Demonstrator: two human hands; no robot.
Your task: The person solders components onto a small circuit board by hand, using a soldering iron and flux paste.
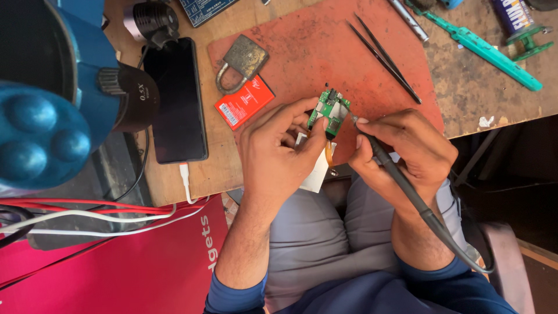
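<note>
The lap, clad in grey trousers (314,232), is seen nearest, with blue sleeve cuffs (235,293) at both wrists. A red carton with white lettering (145,261) is noted at the near left, crossed by red and white cables (87,216).

The left hand (276,154) is closed in a pinch grip on a small green circuit board (329,110), which is held upright just above the near edge of the bench (174,174); an orange flex ribbon (329,152) hangs from the board. A white slip (317,171) is seen partly hidden behind the left hand.

The right hand (404,154) is closed, pen fashion, on a black soldering iron with a grey cord (401,177); its tip is set against the board's right edge.

Beyond the hands, a worn red rubber mat (325,46) is recorded, bearing a tarnished brass padlock (243,63), a red flat battery (244,102) and black tweezers (383,58). A black smartphone with a white cable plugged in (174,99) lies to the left, beside a blue microscope head (52,99). A green plastic tool (482,49) lies at the far right
</note>
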